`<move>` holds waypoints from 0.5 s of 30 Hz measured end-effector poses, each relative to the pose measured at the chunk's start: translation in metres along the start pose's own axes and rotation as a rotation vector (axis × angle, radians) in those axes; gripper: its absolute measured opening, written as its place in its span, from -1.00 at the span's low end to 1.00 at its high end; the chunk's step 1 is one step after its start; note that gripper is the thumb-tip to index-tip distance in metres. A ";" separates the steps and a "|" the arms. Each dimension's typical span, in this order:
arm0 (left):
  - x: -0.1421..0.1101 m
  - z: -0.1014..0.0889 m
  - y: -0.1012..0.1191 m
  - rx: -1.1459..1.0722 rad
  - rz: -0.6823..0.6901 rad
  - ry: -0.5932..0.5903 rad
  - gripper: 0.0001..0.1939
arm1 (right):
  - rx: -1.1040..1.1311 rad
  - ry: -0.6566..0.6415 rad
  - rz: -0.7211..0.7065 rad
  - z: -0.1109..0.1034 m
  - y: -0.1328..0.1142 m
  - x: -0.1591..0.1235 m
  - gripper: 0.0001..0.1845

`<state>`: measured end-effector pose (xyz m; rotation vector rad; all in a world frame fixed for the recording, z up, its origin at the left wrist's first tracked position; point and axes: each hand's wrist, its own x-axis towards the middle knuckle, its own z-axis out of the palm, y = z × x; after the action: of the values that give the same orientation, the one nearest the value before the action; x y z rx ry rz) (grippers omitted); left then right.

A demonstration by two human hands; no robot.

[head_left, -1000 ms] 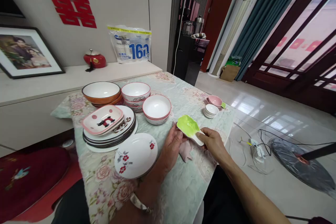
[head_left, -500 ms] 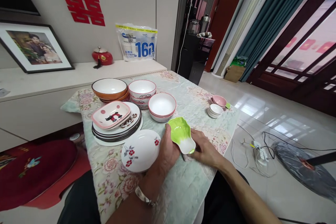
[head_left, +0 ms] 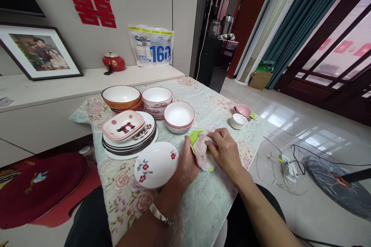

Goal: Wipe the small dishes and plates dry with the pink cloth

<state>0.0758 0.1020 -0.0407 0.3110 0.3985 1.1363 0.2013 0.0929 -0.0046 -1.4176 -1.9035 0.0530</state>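
My left hand (head_left: 185,162) grips a small green leaf-shaped dish (head_left: 194,136) over the table's near edge. My right hand (head_left: 224,150) presses a pale pink cloth (head_left: 199,150) into the dish, and the cloth covers most of it. To the left of my left hand lies a white plate with red flowers (head_left: 156,164). Just beyond the dish stands a white bowl with a red rim (head_left: 179,115).
On the floral tablecloth (head_left: 203,200) stand a stack of plates topped by a pink dish (head_left: 127,133), an orange bowl (head_left: 121,97), stacked bowls (head_left: 157,99), and small saucers with a pink dish (head_left: 240,117) at the right. Cables and a power strip (head_left: 286,166) lie on the floor.
My right hand let go of the dish's end, took up the pink cloth and laid it into the green dish. My left hand kept holding the dish.
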 end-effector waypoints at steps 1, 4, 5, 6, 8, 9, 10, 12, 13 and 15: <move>-0.001 -0.002 -0.001 0.004 -0.008 -0.020 -0.41 | -0.058 0.005 -0.017 0.009 -0.005 -0.001 -0.81; -0.003 -0.004 -0.003 0.031 0.000 -0.017 -0.41 | -0.054 -0.067 -0.077 0.029 -0.013 -0.003 -0.74; -0.003 -0.004 -0.002 0.046 0.009 -0.014 -0.40 | -0.001 -0.120 -0.105 0.030 -0.013 -0.003 -0.73; -0.003 -0.005 -0.001 0.061 0.019 -0.015 -0.39 | 0.062 -0.182 -0.132 0.028 -0.013 -0.002 -0.72; -0.002 -0.006 0.001 0.093 0.038 -0.015 -0.38 | 0.170 -0.317 -0.175 0.016 -0.012 0.000 -0.69; -0.001 -0.007 0.002 0.110 0.049 -0.005 -0.39 | 0.202 -0.386 -0.187 0.008 -0.012 0.002 -0.67; -0.001 -0.008 0.002 0.128 0.063 0.019 -0.41 | 0.220 -0.455 -0.196 -0.001 -0.012 0.002 -0.64; 0.001 -0.011 0.001 0.160 0.079 0.082 -0.45 | 0.252 -0.592 -0.227 -0.017 -0.014 0.002 -0.57; 0.001 -0.012 0.001 0.166 0.075 0.114 -0.46 | 0.266 -0.639 -0.230 -0.022 -0.016 0.001 -0.55; 0.001 -0.014 -0.001 0.149 0.055 0.141 -0.48 | 0.251 -0.666 -0.212 -0.025 -0.019 -0.003 -0.56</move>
<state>0.0700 0.1032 -0.0538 0.3755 0.6043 1.1888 0.2005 0.0731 0.0204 -1.0935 -2.4609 0.7126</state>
